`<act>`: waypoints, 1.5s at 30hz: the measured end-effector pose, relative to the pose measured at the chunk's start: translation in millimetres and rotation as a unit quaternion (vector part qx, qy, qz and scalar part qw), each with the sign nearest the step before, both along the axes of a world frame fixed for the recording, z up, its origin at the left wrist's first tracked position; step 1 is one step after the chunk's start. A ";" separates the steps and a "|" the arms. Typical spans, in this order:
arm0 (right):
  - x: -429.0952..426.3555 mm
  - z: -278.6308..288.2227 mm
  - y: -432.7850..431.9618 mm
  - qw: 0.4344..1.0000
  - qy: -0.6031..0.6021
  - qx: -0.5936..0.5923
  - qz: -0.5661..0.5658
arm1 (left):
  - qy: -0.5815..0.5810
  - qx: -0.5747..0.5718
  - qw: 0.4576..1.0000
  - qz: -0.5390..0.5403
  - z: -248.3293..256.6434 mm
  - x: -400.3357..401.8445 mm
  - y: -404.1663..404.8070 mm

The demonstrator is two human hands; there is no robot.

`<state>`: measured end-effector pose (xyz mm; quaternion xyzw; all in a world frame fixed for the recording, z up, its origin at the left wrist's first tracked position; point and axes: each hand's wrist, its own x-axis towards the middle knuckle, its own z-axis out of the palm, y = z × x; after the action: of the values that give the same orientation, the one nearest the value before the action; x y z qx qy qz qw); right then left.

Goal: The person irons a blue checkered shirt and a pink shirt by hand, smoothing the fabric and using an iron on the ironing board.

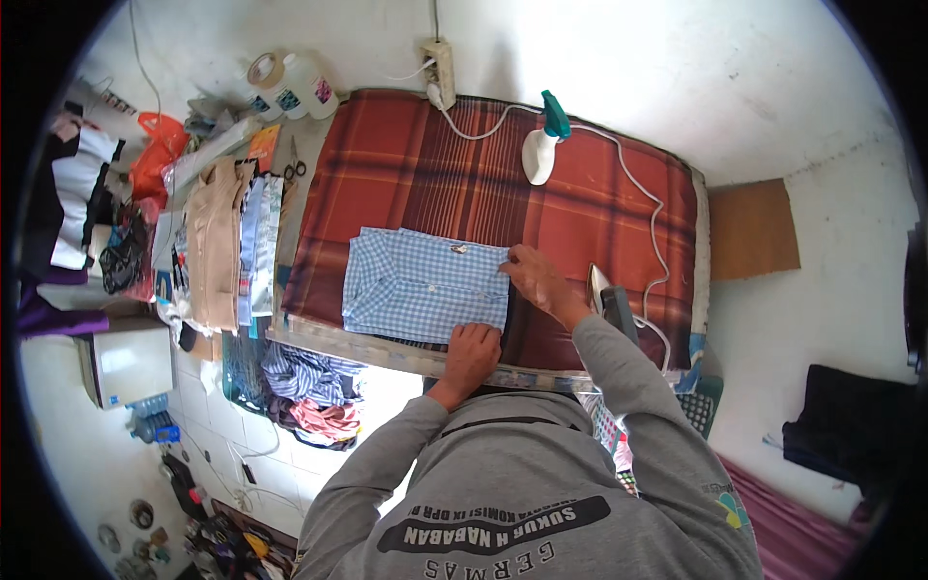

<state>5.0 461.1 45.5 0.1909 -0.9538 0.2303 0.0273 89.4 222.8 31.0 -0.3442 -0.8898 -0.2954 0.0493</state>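
Note:
A blue-and-white gingham shirt (417, 290) lies folded on a red plaid cloth covering the table. At its lower right corner, my left hand (473, 355) grips the near edge, fingers on top of the fabric and thumb hidden. My right hand (538, 279) pinches the upper right corner with curled fingers. A small shiny object (459, 249) sits near the shirt's far edge. Beside my right forearm stands a clothes iron (616, 312), its soleplate tip facing away from me and partly covered by the sleeve.
A white spray bottle (540, 156) with a green trigger lies farther back. The iron's cord (652, 217) runs to a wall socket strip (437, 76). Folded garments (214, 246), scissors (294, 168) and plastic bottles (319, 90) are at left. Rumpled clothes (312, 377) lie below the table edge.

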 end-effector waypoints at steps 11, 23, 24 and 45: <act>40.6 4.6 -8.4 0.952 -0.184 -0.231 -0.082 | 0.001 0.025 0.994 0.103 -6.6 31.1 8.9; 41.7 -21.3 -17.7 0.896 -0.280 -0.314 -0.142 | 0.049 0.019 0.995 0.086 -10.6 30.1 16.5; 43.7 -25.0 -21.4 0.900 -0.204 -0.357 -0.146 | 0.047 0.022 0.995 0.084 -9.8 29.5 16.6; 131.2 25.8 143.2 0.912 -0.203 0.084 -0.345 | 0.119 0.081 0.915 0.378 4.1 -54.4 -123.4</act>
<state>136.2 604.3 71.3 -0.1997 -0.9610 0.1597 -0.1054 35.0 99.4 35.0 -0.0101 -0.9141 -0.2825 0.2906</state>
